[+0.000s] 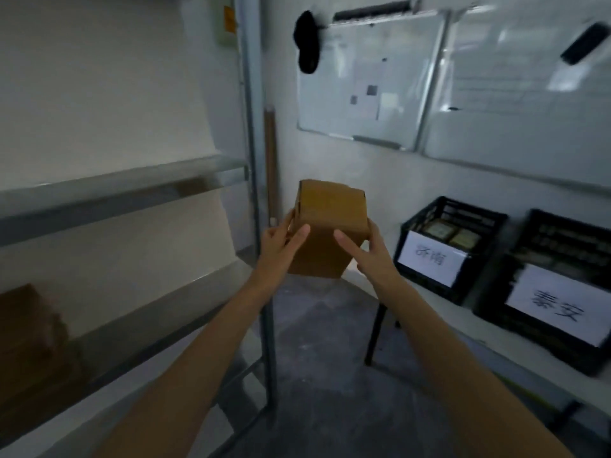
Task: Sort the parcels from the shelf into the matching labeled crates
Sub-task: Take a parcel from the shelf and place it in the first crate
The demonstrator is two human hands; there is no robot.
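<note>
A brown cardboard parcel (327, 223) is held in mid-air in the centre of the head view, between the shelf and the table. My left hand (281, 242) grips its left side, thumb on the near face. My right hand (367, 249) holds its right side, fingers spread over the front. To the right, a black crate (429, 219) with a white paper label holds a few small parcels. A second black labeled crate (515, 292) stands beside it, nearer to me.
A grey metal shelf (132, 186) fills the left side, with brown boxes (29, 332) on its lower level. Both crates stand on a white table (496, 352) with black legs. Whiteboards (370, 81) hang on the far wall. The floor between shelf and table is bare concrete.
</note>
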